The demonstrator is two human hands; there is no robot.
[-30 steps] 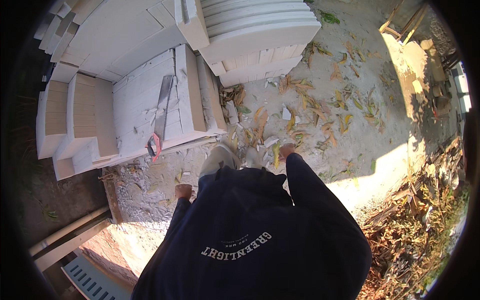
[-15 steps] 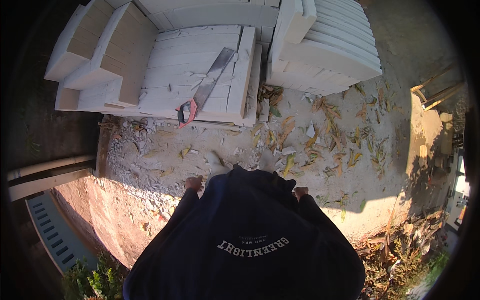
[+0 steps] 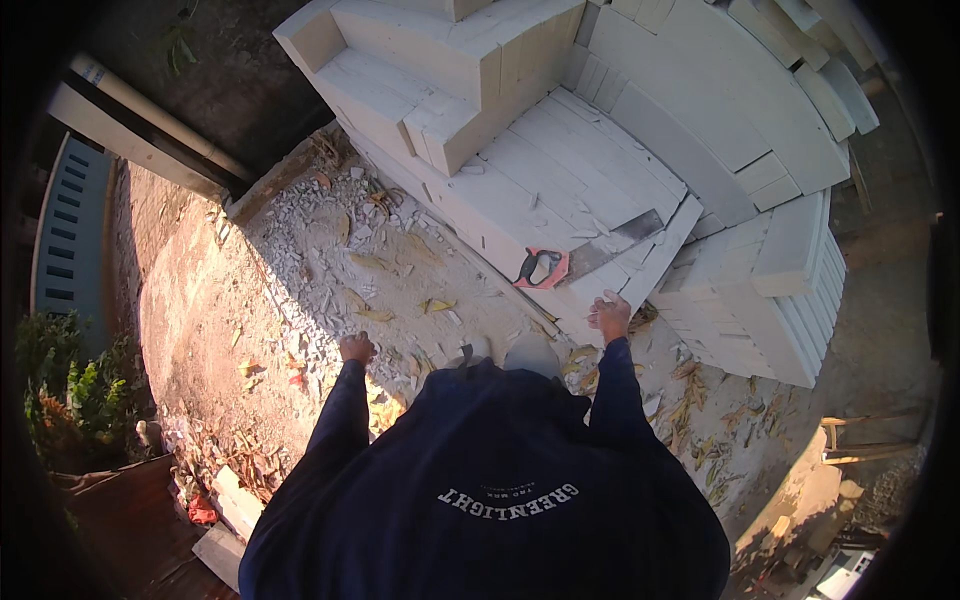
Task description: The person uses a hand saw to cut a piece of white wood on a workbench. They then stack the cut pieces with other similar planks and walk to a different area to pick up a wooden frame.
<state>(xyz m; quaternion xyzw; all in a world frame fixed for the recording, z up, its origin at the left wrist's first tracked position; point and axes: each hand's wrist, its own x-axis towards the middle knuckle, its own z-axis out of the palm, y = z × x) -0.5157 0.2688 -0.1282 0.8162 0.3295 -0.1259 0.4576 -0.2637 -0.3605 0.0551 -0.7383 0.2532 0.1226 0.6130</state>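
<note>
My right hand [image 3: 609,316] is over the near edge of a stack of white blocks [image 3: 540,150], empty, with its fingers slightly apart. Whether it touches the top slab cannot be made out. Just left of it lies a handsaw [image 3: 600,254] with a red and black handle [image 3: 541,267]; its dusty blade points away to the right across the blocks. My left hand [image 3: 357,348] hangs empty above the rubble-strewn ground, fingers loosely bent and a little apart. It is well away from the blocks and the saw.
More white blocks [image 3: 770,280] stand in a pile on the right, with taller stacks behind. White chips and dry leaves [image 3: 690,390] litter the ground. At the far left are a pale beam [image 3: 135,140], a blue slotted panel [image 3: 68,230] and green plants [image 3: 85,385].
My body and view have turned left, so the stack and saw now appear farther right and slanted. My right hand has reached forward beside the saw; my left arm has swung outward.
</note>
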